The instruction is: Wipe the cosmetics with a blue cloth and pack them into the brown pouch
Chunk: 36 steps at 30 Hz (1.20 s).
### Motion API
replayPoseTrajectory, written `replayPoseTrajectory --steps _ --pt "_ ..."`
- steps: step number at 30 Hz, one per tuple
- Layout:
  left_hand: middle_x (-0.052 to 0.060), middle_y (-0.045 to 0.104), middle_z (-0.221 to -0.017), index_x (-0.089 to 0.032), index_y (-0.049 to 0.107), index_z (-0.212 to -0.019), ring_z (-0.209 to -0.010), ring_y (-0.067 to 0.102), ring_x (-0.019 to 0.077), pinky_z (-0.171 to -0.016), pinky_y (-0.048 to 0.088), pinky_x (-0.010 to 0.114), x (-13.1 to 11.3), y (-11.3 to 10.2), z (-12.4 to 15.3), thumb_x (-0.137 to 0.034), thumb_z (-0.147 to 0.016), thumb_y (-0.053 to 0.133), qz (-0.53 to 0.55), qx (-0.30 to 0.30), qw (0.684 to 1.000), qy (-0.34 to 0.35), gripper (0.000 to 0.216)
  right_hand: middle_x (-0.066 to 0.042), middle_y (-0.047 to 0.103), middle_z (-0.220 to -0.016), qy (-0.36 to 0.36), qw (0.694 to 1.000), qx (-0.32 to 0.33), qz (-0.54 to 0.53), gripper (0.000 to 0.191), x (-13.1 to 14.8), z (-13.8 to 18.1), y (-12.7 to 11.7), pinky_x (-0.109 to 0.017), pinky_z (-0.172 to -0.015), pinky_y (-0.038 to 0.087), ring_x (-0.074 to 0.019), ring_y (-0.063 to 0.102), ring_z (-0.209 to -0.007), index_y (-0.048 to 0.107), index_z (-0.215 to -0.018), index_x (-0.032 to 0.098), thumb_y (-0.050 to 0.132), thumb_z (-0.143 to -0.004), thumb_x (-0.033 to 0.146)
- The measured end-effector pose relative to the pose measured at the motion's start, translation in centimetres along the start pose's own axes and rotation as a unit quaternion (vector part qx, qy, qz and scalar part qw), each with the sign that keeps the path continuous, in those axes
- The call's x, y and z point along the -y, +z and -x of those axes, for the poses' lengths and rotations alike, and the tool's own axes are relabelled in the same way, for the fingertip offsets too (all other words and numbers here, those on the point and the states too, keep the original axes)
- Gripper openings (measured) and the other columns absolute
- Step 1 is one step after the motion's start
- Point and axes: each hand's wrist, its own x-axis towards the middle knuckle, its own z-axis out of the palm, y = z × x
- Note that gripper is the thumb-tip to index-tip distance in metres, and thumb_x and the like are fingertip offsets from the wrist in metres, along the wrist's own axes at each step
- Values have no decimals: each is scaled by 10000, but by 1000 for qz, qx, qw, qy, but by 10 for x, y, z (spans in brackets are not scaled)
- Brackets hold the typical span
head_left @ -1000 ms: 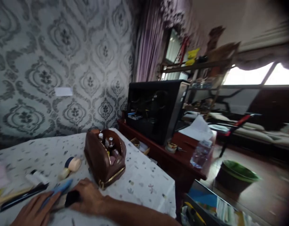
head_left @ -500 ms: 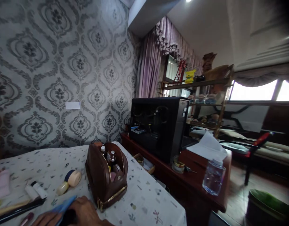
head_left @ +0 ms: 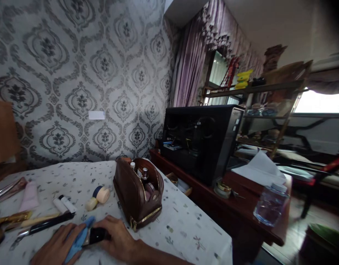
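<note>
My right hand lies on the patterned tablecloth, its fingers closed on a small black object. My left hand sits just left of it, holding a blue cloth against that black object. An open brown leather pouch with small bottles in it stands upright right behind my right hand. A cream bottle with a dark cap lies on its side left of the pouch.
More cosmetics lie at the table's left: a white tube, a pink tube, a long black tool. To the right stands a red wooden desk with a black computer case, a clear jar and papers.
The view swung up and then back left and down, bringing both hands back into sight. My hands have stayed at the black object with the blue cloth.
</note>
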Motion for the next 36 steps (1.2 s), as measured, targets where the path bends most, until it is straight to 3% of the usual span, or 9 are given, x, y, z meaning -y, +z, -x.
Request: replayPoseTrajectory --steps 4,6,10,14,17,21,27,31,36 --pt "61 733 -1200 -301 674 -1248 -1077 700 289 -852 603 373 -12 -10 -10 -451 -884 524 -24 14 1000 -3 422 -38 707 -1014 28 996 -33 -72 478 -3 -2 0 -328 -846 520 -222 658 -915 702 -1141 229 789 -728 453" --pt "63 724 -1193 -283 656 -1241 -1080 690 273 -862 589 357 -19 -24 -18 -443 -890 535 -4 39 999 -15 404 -56 702 -1007 31 994 -21 -100 447 -5 -2 -1 -327 -831 517 -216 654 -918 711 -1130 200 770 -759 442" --pt "82 678 -1195 -248 606 -1245 -1096 658 255 -879 561 353 -31 -64 -36 -399 -909 536 47 149 986 -61 375 -66 687 -1009 57 981 4 -186 435 -5 -3 -3 -333 -801 528 -207 649 -910 697 -1111 187 763 -780 462" --pt "117 616 -1271 -211 562 -1287 -1158 615 287 -920 541 400 -34 -85 -47 -404 -902 593 62 212 970 -104 432 -60 675 -991 94 972 -32 -215 400 -8 -9 -2 -370 -864 525 -211 652 -927 698 -1025 182 804 -726 425" --pt "110 602 -1274 -220 528 -1328 -1145 613 262 -963 519 387 -32 -86 -46 -418 -910 601 66 219 967 -109 468 -52 701 -979 144 950 -23 -275 424 -7 -11 -2 -358 -837 545 -201 675 -895 678 -1006 187 814 -697 444" --pt "104 594 -1278 -239 511 -1351 -1145 604 260 -954 514 375 -32 -82 -43 -430 -923 582 68 222 967 -109 474 -25 695 -819 198 937 -23 -286 453 0 -11 -5 -282 -607 530 -161 659 -668 663 -995 187 783 -712 519" --pt "112 586 -1271 -250 506 -1362 -1125 602 284 -904 518 378 -35 -75 -42 -430 -905 599 81 217 966 -115 500 45 575 -592 175 951 -40 -252 477 4 -10 -5 -238 -447 414 -130 574 -476 647 -1033 190 706 -776 587" --pt "122 590 -1270 -231 511 -1366 -1148 589 284 -957 490 383 -35 -75 -40 -426 -912 599 89 216 966 -107 502 15 624 -627 170 955 -36 -240 429 6 -11 -6 -258 -508 473 -137 590 -520 670 -970 183 707 -784 568" --pt "123 590 -1253 -220 489 -1389 -1146 575 265 -970 470 362 -31 -76 -39 -454 -956 528 95 215 969 -73 494 -51 719 -945 140 960 -38 -241 420 1 -9 -6 -317 -742 566 -188 675 -805 711 -1035 207 799 -718 469"
